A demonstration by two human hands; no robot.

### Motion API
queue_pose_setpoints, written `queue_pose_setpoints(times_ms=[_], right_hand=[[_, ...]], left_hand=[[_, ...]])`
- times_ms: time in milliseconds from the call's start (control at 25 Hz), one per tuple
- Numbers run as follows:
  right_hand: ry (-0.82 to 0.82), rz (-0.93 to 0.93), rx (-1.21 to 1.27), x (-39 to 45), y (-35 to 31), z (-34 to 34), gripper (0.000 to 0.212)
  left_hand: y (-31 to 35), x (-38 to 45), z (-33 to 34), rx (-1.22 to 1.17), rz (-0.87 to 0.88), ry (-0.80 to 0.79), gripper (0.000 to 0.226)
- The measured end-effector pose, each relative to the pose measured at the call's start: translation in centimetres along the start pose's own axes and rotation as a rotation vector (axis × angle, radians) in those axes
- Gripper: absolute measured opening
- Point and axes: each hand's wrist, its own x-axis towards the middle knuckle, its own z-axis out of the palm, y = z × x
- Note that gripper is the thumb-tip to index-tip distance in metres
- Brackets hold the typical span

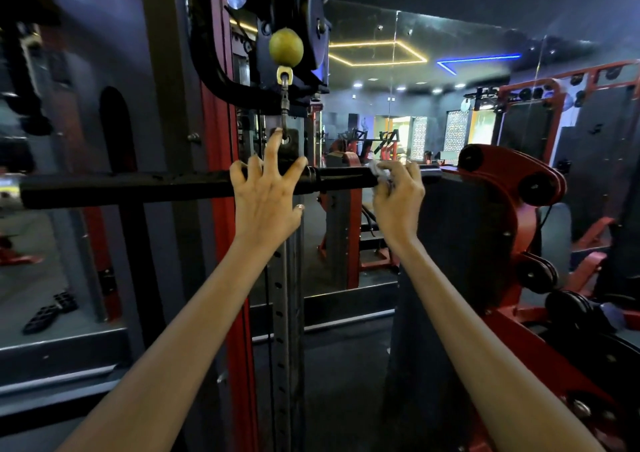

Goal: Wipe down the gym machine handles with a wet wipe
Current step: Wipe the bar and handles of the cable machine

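A long black handle bar (138, 188) hangs level from a cable clip (284, 105) under a yellow-green stopper ball (286, 47). My left hand (266, 195) rests over the bar's middle with fingers spread and hooked on top, the middle finger reaching up to the clip plate. My right hand (398, 199) grips the bar's right grip section, with a crumpled white wet wipe (379, 173) bunched between the fingers and the bar. The bar's right end shows just past that hand.
A red and black cable machine upright (221, 244) with a holed adjustment post (280, 313) stands right behind the bar. A red pulley housing (512, 181) juts in at the right. A wall mirror (398, 122) reflects more gym machines.
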Motion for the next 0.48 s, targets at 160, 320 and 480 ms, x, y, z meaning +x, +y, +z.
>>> queue_pose_setpoints(times_ms=[160, 320, 480], right_hand=[[-0.118, -0.125, 0.026, -1.0, -3.2, 0.7, 0.022], [-0.138, -0.16, -0.038, -0.5, -4.6, 0.8, 0.025], [-0.025, -0.086, -0.092, -1.9, -5.7, 2.2, 0.028]], left_hand=[[-0.7, 0.1, -0.9, -0.034, 0.044, -0.094, 0.082], [-3.9, -0.2, -2.5, -0.185, 0.169, -0.187, 0.096], [-9.7, -0.8, -2.9, -0.107, 0.058, -0.206, 0.081]])
